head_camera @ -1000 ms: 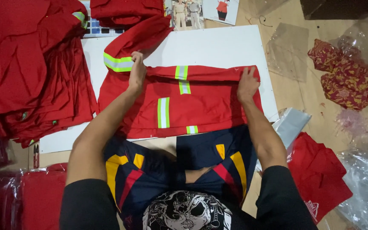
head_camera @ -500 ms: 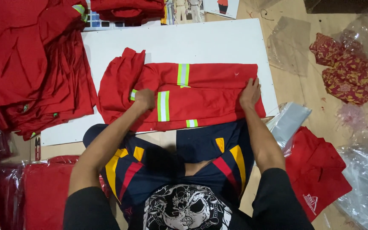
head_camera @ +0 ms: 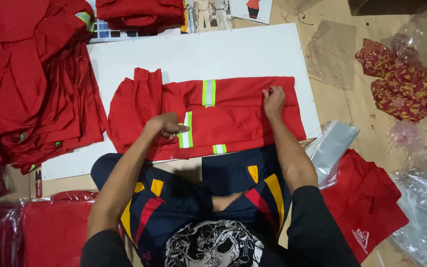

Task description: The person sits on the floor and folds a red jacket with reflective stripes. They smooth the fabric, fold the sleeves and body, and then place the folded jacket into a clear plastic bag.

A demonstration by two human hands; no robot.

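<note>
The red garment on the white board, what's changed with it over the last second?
The left sleeve end of the red garment has been folded inward. The left hand came down from the top edge to the middle stripe; the right hand shifted slightly and now pinches the cloth. The white board and red pile stayed put.

You are wearing a black T-shirt (head_camera: pixel 213 247) with short sleeves that end above the elbows, so both forearms are bare. A large white-and-grey skull print covers the front of the shirt. Your shorts (head_camera: pixel 193 198) are dark navy with slanted yellow and red panels on each leg. Your left hand (head_camera: pixel 166 126) and right hand (head_camera: pixel 274 96) are bare, with no gloves, and I see no watch or bracelet at either wrist. The rest of your clothing is out of view.
</note>
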